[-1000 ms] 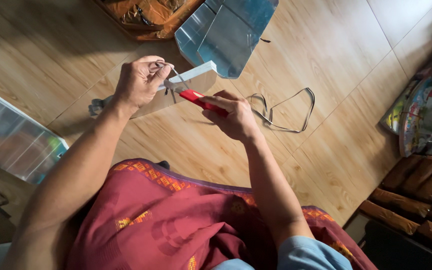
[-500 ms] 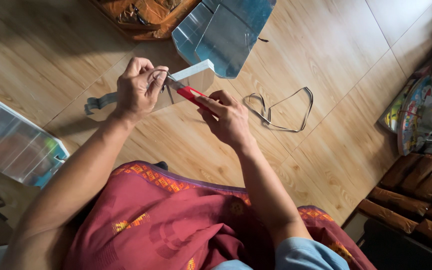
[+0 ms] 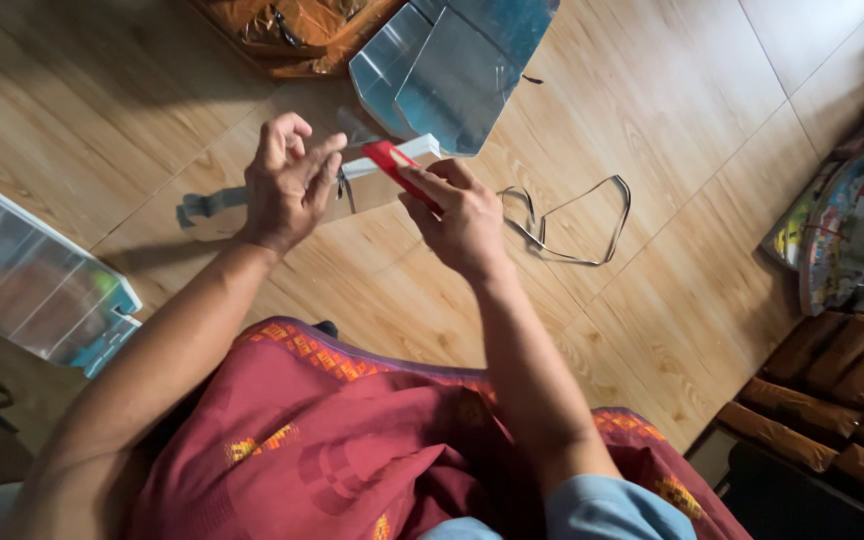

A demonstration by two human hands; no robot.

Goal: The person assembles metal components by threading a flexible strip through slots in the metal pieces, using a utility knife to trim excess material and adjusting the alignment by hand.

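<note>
A person sits above a wooden floor (image 3: 712, 230) with a red patterned cloth (image 3: 352, 440) over the lap. The left hand (image 3: 287, 185) is held up over the floor with its fingers curled, and it pinches one end of a thin clear plastic strip (image 3: 392, 155) that looks white at its far end. A bit of dark string hangs down from this hand, too small to make out well. The right hand (image 3: 462, 215) is just beside the left one and grips a red tool (image 3: 392, 160), long and flat, with the fingers wrapped along it. The tip of the red tool touches the plastic strip right between the two hands. It is hard to tell if the tool is a knife or a cutter. On the floor under the left hand lies a grey strip (image 3: 207, 205) of the same sort of stuff. Near the right hand, on the floor, lies a thin loop of band (image 3: 577, 225), bent into a loose ring. Past the hands, at the top, sit folded shiny blue-grey sheets (image 3: 452, 70), and next to them is an orange bag (image 3: 292, 30). At the left edge is a clear plastic box (image 3: 37, 285). On the right are brown cushions (image 3: 842, 385) and some colourful packets (image 3: 832, 235).
</note>
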